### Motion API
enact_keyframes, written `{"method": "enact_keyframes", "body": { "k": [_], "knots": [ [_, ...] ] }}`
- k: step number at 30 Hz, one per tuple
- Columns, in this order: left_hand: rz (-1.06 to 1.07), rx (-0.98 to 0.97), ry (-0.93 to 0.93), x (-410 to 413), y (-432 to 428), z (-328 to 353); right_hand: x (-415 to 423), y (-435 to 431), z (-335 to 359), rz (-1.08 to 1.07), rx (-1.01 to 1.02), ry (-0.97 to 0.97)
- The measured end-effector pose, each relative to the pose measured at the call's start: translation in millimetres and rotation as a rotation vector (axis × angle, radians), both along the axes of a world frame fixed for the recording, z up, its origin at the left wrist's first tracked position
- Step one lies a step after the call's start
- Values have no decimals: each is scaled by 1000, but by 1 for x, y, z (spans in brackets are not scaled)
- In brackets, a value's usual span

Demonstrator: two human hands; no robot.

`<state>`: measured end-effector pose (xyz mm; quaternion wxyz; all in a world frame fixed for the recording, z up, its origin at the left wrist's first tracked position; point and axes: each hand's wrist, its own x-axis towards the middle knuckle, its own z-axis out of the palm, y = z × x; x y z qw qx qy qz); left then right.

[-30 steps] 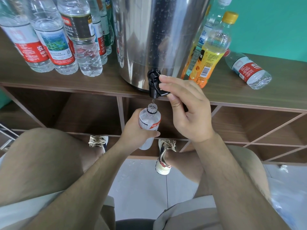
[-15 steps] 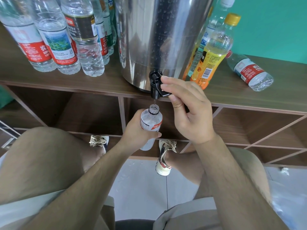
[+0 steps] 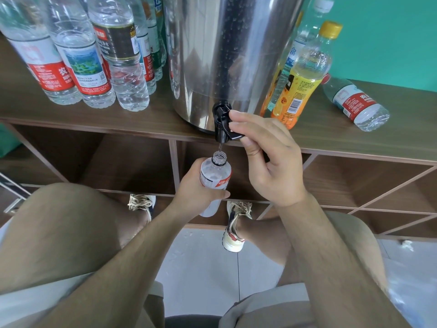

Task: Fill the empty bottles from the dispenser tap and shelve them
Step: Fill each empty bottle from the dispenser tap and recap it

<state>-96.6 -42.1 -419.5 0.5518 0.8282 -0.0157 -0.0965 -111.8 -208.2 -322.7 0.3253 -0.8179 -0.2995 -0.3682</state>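
I have the small bottle [image 3: 215,176] in the middle of the frame, upright, its open mouth just under the black tap [image 3: 222,125] of the steel dispenser [image 3: 227,55], with a thin stream falling into it. My left hand [image 3: 192,196] is wrapped round its labelled middle, fingers and thumb curled closed on it. My right hand [image 3: 274,166] pinches the tap lever, fingertips on top and thumb beneath. I judge the bottle thin-walled and soft. It is light now and will get heavier as it fills, and with no cap on, a hard squeeze would push water out at the neck. The plastic may be slick if splashed, so the labelled middle seems the best place to hold, firmly but gently, keeping it upright.
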Motion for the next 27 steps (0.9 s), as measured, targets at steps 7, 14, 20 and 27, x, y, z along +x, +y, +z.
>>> {"method": "enact_keyframes", "body": {
  "k": [7,14,20,27],
  "knots": [
    [-4,7,4,0,0,0,0,0,0,0,-1,3],
    [-4,15,-3,1,0,0,0,0,-1,-3,-4,5],
    [-1,0,-8,1,2,-1,2,1,0,-20,-2,-8],
    [5,6,-13,1,2,0,1,4,-1,-46,13,-3]
  ]
}}
